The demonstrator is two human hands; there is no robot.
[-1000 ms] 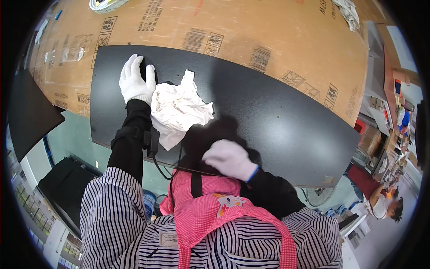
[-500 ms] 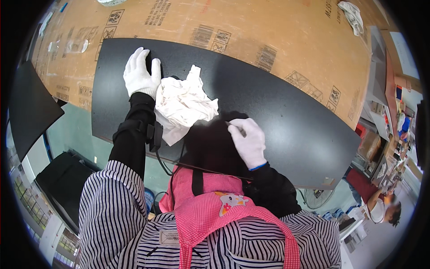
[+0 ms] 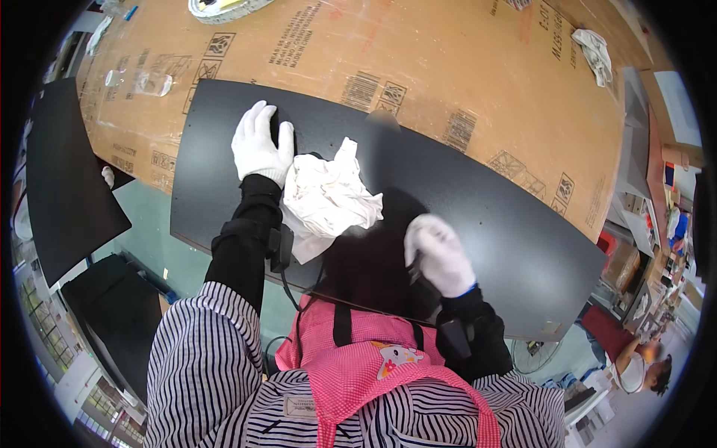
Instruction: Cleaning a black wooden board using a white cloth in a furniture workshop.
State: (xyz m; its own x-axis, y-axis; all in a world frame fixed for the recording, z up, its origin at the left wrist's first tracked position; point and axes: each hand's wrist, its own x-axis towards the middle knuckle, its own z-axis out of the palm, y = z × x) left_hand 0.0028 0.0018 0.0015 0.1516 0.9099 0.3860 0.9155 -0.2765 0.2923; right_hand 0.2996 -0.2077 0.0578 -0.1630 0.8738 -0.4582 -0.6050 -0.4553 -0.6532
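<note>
Cardboard [image 3: 463,78]: a brown sheet printed with black lettering, barcodes and boxed handling symbols, plus fainter red characters; the lines of print run aslant.
Tag [image 3: 301,407]: a small pale rectangle with dark lettering, on the striped shirt [image 3: 194,347].
Patch [image 3: 394,361]: a white cartoon animal on the pink apron [image 3: 351,392].
Ring [image 3: 237,14]: white, with yellow inside, cut off by the upper edge.
Shadow: a dark area across the middle of the panel [image 3: 523,257], masking part of its surface between the hands.
Co-worker [image 3: 631,375]: small, at far right; the work in hand is too small to make out.
Panel: broad, flat and near black, with a soft sheen at right and a pale mark in its near right corner; the cardboard extends beyond its far edge.
Cloth [image 3: 328,198]: white and crumpled, lying on the left half of the panel; one narrow end points away from the person.
Left hand [image 3: 261,147]: white-gloved, laid on the panel just left of the cloth, fingers extended, thumb spread away.
Right hand [image 3: 442,256]: white-gloved and blurred, right of the cloth and apart from it; the fingers appear curled, but whether they pinch anything cannot be told.
</note>
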